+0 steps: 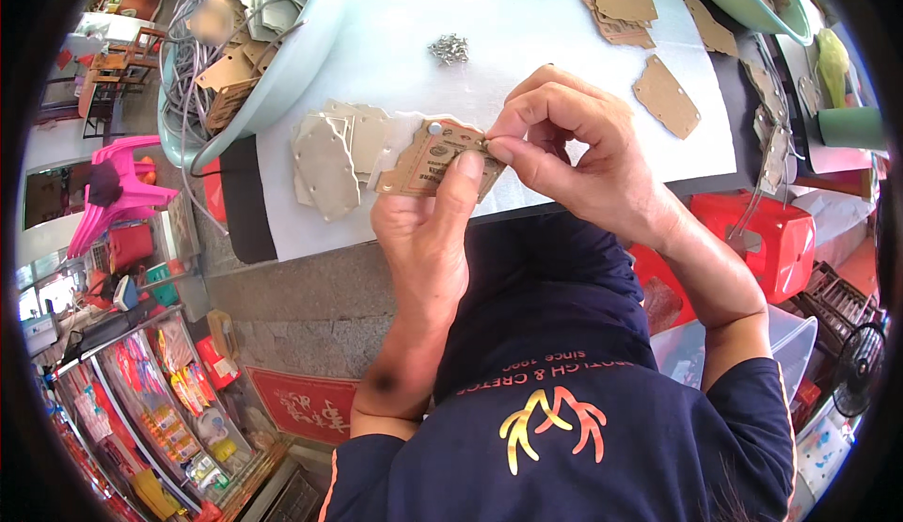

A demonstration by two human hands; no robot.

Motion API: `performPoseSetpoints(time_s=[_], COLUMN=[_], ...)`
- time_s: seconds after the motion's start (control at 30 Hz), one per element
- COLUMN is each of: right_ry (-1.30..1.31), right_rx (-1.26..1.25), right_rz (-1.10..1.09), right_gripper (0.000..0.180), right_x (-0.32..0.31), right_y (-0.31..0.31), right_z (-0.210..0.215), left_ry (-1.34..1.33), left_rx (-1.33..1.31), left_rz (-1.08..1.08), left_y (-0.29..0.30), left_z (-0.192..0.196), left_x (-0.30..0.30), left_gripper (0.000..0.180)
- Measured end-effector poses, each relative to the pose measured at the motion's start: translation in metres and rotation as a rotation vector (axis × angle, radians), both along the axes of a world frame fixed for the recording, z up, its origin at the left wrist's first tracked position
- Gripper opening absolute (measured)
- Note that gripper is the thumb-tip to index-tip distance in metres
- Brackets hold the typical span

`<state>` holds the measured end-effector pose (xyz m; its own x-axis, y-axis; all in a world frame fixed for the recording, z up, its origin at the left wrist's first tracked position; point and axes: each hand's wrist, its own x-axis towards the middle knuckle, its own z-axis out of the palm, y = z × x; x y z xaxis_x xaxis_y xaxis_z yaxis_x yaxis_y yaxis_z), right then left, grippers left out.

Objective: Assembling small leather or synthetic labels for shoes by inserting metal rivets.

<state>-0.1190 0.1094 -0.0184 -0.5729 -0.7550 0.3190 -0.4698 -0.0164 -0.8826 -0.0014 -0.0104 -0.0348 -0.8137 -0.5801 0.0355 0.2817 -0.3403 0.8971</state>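
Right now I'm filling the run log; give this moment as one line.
left hand: holds brown card tag | right hand: pinches tag's right edge | nearby: pale tag stack, small metal pieces

Head-worn fisheye, close above table [395, 42].

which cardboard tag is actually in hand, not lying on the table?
The brown printed tag with a punched hole, gripped by the left hand and pinched at its right edge by the right hand. The other tags lie loose on the white tabletop.
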Motion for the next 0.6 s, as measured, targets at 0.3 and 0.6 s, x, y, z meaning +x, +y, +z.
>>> performPoseSetpoints(time_s=[0.3,0.6], right_ry=[0.087,-0.039], right_rx=[-0.056,-0.051], right_rz=[-0.082,-0.122], right_gripper=[0.009,0.007], right_x=[0.0063,0.0081], right_y=[0.0021,0.0015], right_z=[-0.0053,-0.0088], left_ry=[-0.009,-0.044], left_rx=[-0.062,-0.101], left_rz=[0.013,-0.01], left_y=[0.0049,0.0064], left_z=[-0.0003,0.0032], left_x=[-0.0035,-0.0032], left_gripper=[0.024,0.025])
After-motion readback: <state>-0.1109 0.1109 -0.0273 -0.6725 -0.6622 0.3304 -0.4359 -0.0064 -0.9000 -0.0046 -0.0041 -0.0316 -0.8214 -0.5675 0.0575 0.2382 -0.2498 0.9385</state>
